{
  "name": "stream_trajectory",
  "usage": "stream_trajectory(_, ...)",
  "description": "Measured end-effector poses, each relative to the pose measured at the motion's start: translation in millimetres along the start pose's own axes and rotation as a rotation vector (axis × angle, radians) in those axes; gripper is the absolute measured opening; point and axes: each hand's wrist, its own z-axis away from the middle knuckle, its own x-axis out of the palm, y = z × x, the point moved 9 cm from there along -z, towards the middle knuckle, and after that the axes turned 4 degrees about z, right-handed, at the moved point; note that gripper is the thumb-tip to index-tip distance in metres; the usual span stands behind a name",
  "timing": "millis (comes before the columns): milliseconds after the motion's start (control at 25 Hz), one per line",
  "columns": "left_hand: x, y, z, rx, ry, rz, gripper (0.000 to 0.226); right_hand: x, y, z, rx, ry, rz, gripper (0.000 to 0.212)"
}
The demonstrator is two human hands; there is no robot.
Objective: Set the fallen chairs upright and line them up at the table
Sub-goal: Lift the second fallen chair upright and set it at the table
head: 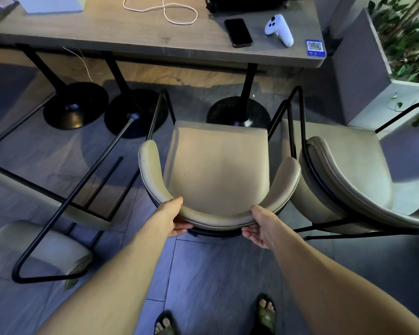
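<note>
A beige padded chair (218, 165) with a black metal frame stands upright in front of me, its seat facing the wooden table (136, 37). My left hand (173, 220) grips the left part of its curved backrest, thumb on top. My right hand (261, 226) holds the right part of the same backrest. A second beige chair (348, 170) stands upright close on the right. A third chair (46, 243) lies tipped over on the floor at the left, its black legs pointing up toward the table.
Three black round table bases (75, 107) stand under the table. On the table lie a phone (238, 32), a white controller (278, 29), a cord loop (162, 8) and a QR sticker (315, 47). A grey planter (363, 76) with plants is at the right. My sandalled feet show below.
</note>
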Motion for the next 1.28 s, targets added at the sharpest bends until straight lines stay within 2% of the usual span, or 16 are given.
stream_trajectory(480,23,60,-23,0.026,-0.012,0.055,0.033,-4,-79,-20,-0.083,0.04,0.016,0.031)
stream_trajectory(760,26,62,-25,0.046,-0.038,0.04,0.045,0,-81,1,-0.072,0.001,0.043,0.032)
stream_trajectory(960,31,62,-32,-0.002,-0.124,0.048,0.047,-5,-84,-5,-0.081,0.11,0.046,0.03)
stream_trajectory(1280,31,56,-39,-0.065,-0.325,-0.07,0.05,-11,-89,-8,-0.127,0.231,0.063,0.031)
